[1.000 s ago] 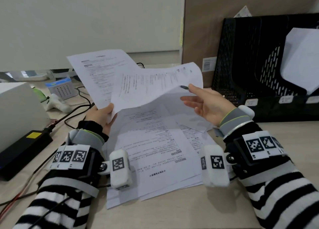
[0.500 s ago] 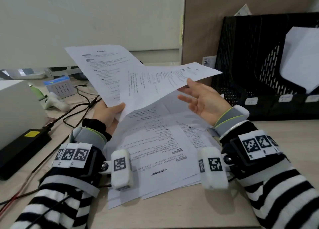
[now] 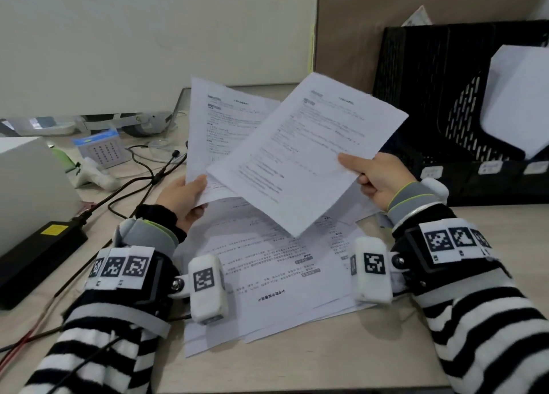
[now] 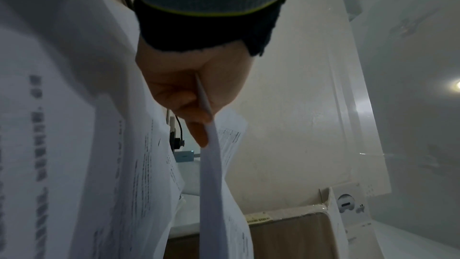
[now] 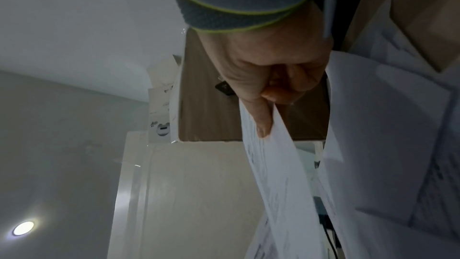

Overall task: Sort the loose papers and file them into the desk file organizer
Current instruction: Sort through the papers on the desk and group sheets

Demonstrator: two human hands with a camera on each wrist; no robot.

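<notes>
The left hand (image 3: 185, 199) pinches one printed sheet (image 3: 221, 126) by its lower edge and holds it upright, while the right hand (image 3: 377, 176) pinches a second sheet (image 3: 300, 153) between thumb and curled fingers at its right edge, tilted across the first. I take it the two are held face-up and side by side so their headings can be compared before filing. The remaining loose papers (image 3: 267, 274) lie fanned on the pale desk (image 3: 326, 358) beneath both wrists, and the black mesh file organizer (image 3: 439, 102), already holding a sheet, stands at the right against a brown panel, with cables and a power brick off to the left.
</notes>
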